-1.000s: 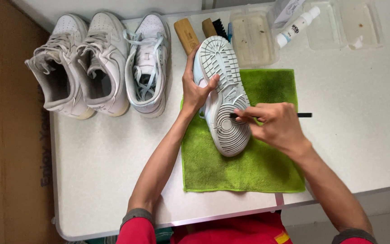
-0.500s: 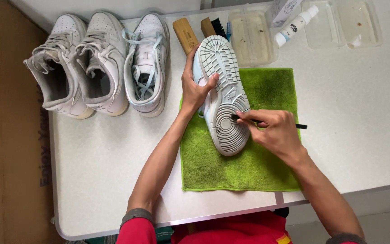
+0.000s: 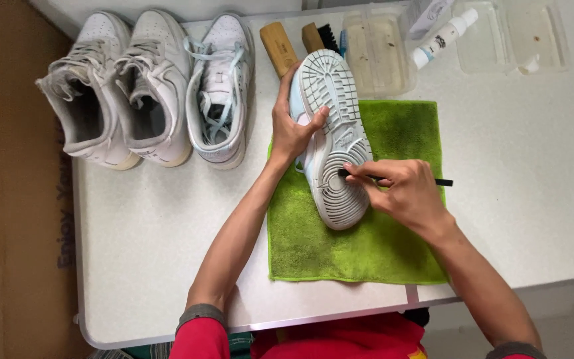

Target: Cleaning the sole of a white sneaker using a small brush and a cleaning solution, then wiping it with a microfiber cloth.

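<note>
A pale blue and white sneaker (image 3: 333,113) lies sole-up over a green microfibre cloth (image 3: 367,252). My left hand (image 3: 291,129) grips its side near the middle, thumb across the sole. My right hand (image 3: 403,193) holds a thin black pick tool (image 3: 441,181), its tip pressed into the tread grooves at the forefoot of the sole.
Three white sneakers (image 3: 151,86) stand in a row at the back left of the white table (image 3: 141,252). Two wooden brushes (image 3: 279,45), clear plastic trays (image 3: 377,46) and a white spray bottle (image 3: 443,36) sit along the far edge.
My right hand and the pick have shifted slightly left along the sole. The left hand keeps its hold on the shoe.
</note>
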